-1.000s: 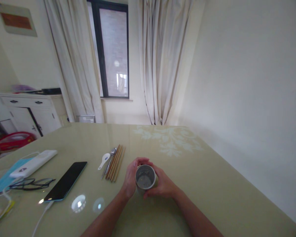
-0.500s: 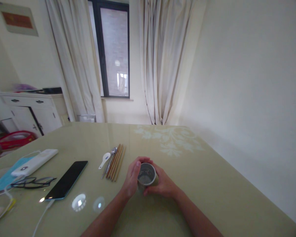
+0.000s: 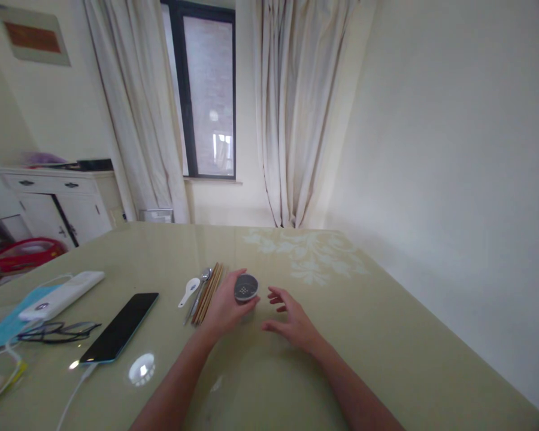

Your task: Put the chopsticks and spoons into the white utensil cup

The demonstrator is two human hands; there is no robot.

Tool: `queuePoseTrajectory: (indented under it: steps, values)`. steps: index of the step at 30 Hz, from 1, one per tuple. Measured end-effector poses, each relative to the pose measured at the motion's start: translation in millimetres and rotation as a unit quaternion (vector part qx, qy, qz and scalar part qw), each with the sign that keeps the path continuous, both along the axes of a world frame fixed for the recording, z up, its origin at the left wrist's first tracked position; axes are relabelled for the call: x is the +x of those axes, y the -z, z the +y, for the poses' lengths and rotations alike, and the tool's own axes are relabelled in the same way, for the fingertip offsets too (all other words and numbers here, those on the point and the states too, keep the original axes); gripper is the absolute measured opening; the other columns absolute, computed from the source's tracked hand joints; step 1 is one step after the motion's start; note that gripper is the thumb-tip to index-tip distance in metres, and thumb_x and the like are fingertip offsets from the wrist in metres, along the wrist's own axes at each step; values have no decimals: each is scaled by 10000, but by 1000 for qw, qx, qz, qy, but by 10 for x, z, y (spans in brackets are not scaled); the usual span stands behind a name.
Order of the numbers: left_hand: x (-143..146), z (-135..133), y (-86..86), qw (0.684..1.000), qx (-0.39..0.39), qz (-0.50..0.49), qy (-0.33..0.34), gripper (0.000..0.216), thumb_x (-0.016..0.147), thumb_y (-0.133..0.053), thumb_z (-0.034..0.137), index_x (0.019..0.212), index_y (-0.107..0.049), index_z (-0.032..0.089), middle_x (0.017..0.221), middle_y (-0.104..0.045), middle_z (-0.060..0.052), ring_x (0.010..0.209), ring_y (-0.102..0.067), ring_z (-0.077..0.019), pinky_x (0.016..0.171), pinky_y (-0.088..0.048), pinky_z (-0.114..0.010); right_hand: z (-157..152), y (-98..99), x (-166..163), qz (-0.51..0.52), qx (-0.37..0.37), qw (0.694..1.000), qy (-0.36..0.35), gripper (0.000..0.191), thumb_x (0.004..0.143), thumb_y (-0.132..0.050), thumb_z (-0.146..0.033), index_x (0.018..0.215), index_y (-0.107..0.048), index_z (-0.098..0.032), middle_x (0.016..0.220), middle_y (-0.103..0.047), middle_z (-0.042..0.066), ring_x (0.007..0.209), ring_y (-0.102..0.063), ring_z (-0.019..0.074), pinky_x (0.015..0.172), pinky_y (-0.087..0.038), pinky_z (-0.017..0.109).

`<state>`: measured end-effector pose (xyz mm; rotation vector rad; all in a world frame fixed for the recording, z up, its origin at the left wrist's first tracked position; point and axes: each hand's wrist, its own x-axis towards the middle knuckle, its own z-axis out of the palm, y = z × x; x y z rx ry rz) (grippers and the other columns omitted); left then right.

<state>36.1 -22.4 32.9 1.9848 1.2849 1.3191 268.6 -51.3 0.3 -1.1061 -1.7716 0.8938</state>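
Observation:
A small round cup (image 3: 246,287) with a holed bottom stands on the pale green table (image 3: 386,335). My left hand (image 3: 224,308) is wrapped around its left side and holds it. My right hand (image 3: 291,323) hovers a little to the right of the cup, fingers spread and empty. Just left of my left hand lie a bundle of wooden chopsticks (image 3: 206,287), a metal spoon (image 3: 198,288) and a white ceramic spoon (image 3: 188,291).
A black phone (image 3: 121,327) on a charging cable, glasses (image 3: 56,332), a white power bank (image 3: 63,295) and a blue mask (image 3: 4,326) lie at the table's left. A white cabinet (image 3: 58,200) and curtains (image 3: 291,108) stand behind; a wall runs along the right.
My left hand has carried the cup away from me and to the left, next to the chopsticks. My right hand has let go of the cup and opened.

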Motion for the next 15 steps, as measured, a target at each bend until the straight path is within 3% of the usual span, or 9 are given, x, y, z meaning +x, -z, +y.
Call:
queuePoseTrajectory:
  steps: [6,12,15]
  values:
    - [-302,208,87,989,18,18,-144,684,836,-759,477,1410,-551,170,1371,-671,-174,1275,-663,-342,1130,-496,-519,7,26,4,-9,-8,1000,9,849,764,-930,-543,1471,-565,-245,1322,-667,144,1196,-651,323,1006,-539,505]
    - [-300,207,72,988,4,-35,-152,920,759,-843,559,1513,-467,190,1488,-606,-186,1386,-599,-352,1171,-468,-505,18,17,26,-9,-10,1000,17,807,787,-912,-505,1462,-561,-235,1331,-668,152,1210,-653,324,1005,-543,504]
    - [-319,174,22,977,25,-122,-172,730,881,-714,621,1448,-540,196,1483,-615,-178,1309,-646,-324,1096,-521,-477,31,8,38,-3,-2,1000,31,749,825,-867,-506,1450,-559,-229,1326,-679,155,1199,-662,314,993,-545,484]
